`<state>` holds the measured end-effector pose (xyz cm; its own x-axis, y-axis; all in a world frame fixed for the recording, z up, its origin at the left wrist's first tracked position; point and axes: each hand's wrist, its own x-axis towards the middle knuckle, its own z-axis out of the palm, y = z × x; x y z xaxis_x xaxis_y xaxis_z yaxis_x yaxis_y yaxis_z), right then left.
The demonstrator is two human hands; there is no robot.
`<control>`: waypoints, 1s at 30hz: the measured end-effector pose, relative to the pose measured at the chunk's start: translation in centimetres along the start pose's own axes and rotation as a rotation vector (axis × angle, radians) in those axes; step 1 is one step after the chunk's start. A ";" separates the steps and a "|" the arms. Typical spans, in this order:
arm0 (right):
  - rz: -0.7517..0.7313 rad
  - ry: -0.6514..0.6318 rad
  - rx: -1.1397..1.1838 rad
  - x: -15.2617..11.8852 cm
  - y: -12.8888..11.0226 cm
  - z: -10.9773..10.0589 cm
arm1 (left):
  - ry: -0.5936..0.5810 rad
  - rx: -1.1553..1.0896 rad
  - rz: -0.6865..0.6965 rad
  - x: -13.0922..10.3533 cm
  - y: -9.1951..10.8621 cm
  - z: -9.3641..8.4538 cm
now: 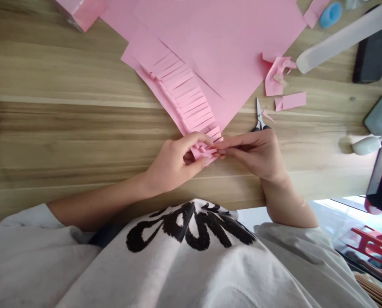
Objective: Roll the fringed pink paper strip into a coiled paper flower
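Observation:
A pink paper strip (191, 100), cut into a fringe along one side, runs slantwise down the wooden table to my fingers. Several of its fringe ends look curled or rolled along the lower left edge. My left hand (178, 162) grips the near end of the strip between thumb and fingers. At that same end, my right hand (255, 152) pinches one narrow fringe piece between thumb and fingertips. Just beyond the right hand lie small scissors (259, 117), their dark handles partly hidden behind it.
Large pink sheets (232, 47) cover the far middle. Crumpled pink scraps (276, 77) and a small pink piece (291, 101) lie to the right. Farther right are a white stick-like tool (338, 40), a black phone (373, 53) and a blue cap (330, 14). A pink box (83, 13) sits far left.

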<state>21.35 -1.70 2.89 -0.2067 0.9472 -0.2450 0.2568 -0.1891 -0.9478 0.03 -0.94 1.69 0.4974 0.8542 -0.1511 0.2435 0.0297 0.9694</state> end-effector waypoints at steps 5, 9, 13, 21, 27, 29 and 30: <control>0.011 0.005 0.033 -0.1 0.2 0.0 | 0.018 0.008 -0.010 0.0 0.3 -0.1; 0.004 0.027 0.039 -0.3 0.2 -0.1 | 0.015 0.010 -0.042 0.1 0.5 -0.2; 0.014 -0.007 0.030 -0.1 0.0 -0.2 | 0.018 0.036 -0.040 0.1 0.5 -0.2; -0.005 -0.128 0.049 0.2 0.1 -1.1 | 0.017 0.022 -0.064 0.1 0.6 -0.3; 0.007 -0.065 0.082 0.2 0.4 -0.6 | -0.005 -0.007 -0.071 0.0 0.4 -0.3; 0.016 -0.038 0.093 0.2 0.4 -0.4 | -0.013 -0.002 -0.075 0.0 0.3 -0.4; 0.017 -0.025 0.098 0.2 0.4 -0.3 | -0.015 0.007 -0.073 0.0 0.3 -0.4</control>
<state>21.66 -1.51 2.51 -0.2273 0.9372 -0.2647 0.1673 -0.2302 -0.9587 -0.17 -0.72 2.07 0.4902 0.8423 -0.2242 0.2855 0.0879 0.9543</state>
